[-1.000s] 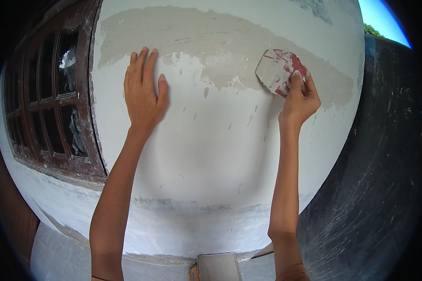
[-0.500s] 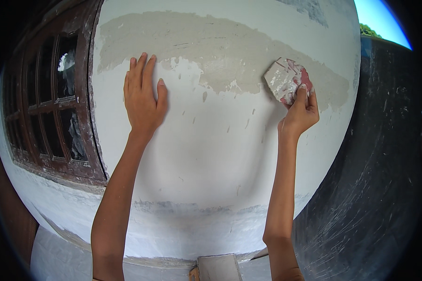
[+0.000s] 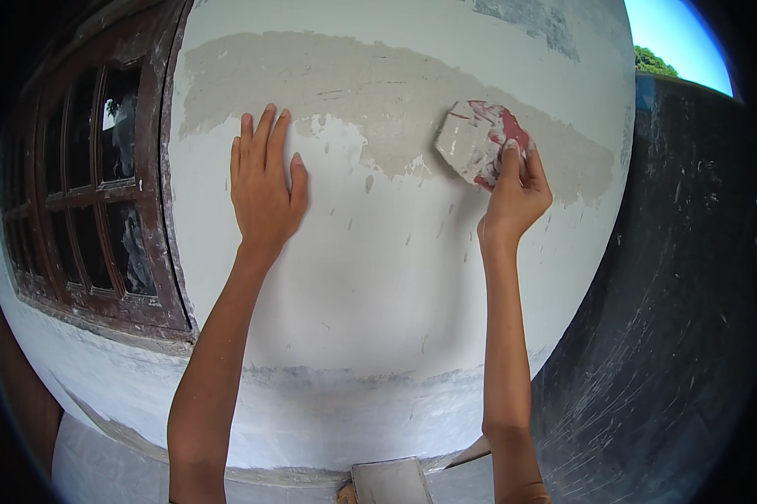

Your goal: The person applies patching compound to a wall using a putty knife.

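Observation:
My left hand (image 3: 267, 185) lies flat against the white wall (image 3: 361, 277), fingers stretched upward, just below a band of grey-beige filler (image 3: 303, 71). In my right hand (image 3: 517, 189) is a red scraper (image 3: 477, 141), its face smeared with pale filler. The thumb presses on the near side of the scraper, and the other fingers curl behind it, mostly hidden. The scraper is over the lower part of the filler band, right of centre. Its far edge seems to lie close to the wall, though contact cannot be told.
A brown wooden window frame (image 3: 164, 168) with dark panes is on the left. On the right runs a dark wall (image 3: 672, 277) with white splashes. At the wall's foot, between my forearms, sits a grey flat board (image 3: 389, 481) beside a small wooden piece.
My right hand has moved left with the scraper across the filler band. My left hand still rests on the wall; the view has shifted slightly.

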`<move>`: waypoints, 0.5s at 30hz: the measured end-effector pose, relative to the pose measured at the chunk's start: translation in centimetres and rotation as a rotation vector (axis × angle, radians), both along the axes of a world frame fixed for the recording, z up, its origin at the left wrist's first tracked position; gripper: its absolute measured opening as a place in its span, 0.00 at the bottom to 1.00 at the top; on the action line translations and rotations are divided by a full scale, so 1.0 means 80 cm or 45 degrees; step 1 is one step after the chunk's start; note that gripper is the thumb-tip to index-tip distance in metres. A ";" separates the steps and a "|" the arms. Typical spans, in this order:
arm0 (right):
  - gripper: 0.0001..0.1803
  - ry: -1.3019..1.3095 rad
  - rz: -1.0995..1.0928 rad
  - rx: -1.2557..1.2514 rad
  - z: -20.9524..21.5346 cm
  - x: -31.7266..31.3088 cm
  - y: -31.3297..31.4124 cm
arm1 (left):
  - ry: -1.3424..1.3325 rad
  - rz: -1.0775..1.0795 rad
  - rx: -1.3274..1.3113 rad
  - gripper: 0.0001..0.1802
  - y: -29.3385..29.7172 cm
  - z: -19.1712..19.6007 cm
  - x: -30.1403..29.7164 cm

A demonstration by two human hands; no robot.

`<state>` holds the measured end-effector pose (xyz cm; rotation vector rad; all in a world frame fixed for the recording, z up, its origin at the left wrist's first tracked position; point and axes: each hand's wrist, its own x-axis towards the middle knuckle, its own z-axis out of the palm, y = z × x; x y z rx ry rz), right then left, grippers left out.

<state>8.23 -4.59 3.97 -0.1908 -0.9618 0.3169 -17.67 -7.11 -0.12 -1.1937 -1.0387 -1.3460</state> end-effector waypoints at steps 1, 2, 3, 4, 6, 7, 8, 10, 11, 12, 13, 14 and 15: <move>0.23 -0.143 0.009 0.017 0.001 -0.017 0.000 | 0.016 -0.018 0.001 0.30 0.000 0.002 0.004; 0.23 -0.282 0.020 0.036 0.005 -0.030 0.004 | 0.037 -0.034 0.004 0.30 -0.001 0.004 0.005; 0.23 -0.275 0.019 0.035 0.009 -0.031 0.008 | 0.044 -0.036 0.003 0.30 -0.002 0.004 0.006; 0.23 -0.327 -0.132 0.022 0.011 -0.035 0.013 | 0.046 -0.035 0.003 0.30 -0.001 0.003 0.002; 0.23 -0.371 -0.280 0.006 0.011 -0.024 0.015 | 0.056 -0.033 0.002 0.30 -0.001 0.003 0.001; 0.23 -0.239 -0.294 -0.084 0.009 -0.007 0.014 | 0.045 -0.008 -0.013 0.30 0.000 0.000 -0.002; 0.23 -0.105 -0.321 -0.170 0.011 0.012 0.011 | 0.035 0.006 -0.021 0.30 0.000 0.000 -0.001; 0.23 -0.006 -0.266 -0.096 0.015 0.032 0.007 | 0.037 0.023 -0.026 0.30 0.000 -0.001 0.000; 0.22 0.095 -0.217 -0.021 0.016 0.036 0.006 | 0.040 0.034 -0.029 0.30 0.000 -0.001 0.002; 0.22 0.093 -0.214 -0.023 0.018 0.029 0.010 | 0.038 0.037 -0.031 0.30 0.000 0.000 0.002; 0.22 -0.029 -0.107 0.004 0.022 0.011 0.014 | 0.049 0.047 -0.022 0.30 0.001 0.002 0.002; 0.21 -0.147 -0.016 0.032 0.025 -0.001 0.013 | 0.062 0.041 -0.010 0.29 0.003 0.003 0.006; 0.22 -0.323 -0.057 0.079 0.022 -0.023 0.016 | 0.059 0.053 -0.017 0.29 0.001 0.000 0.002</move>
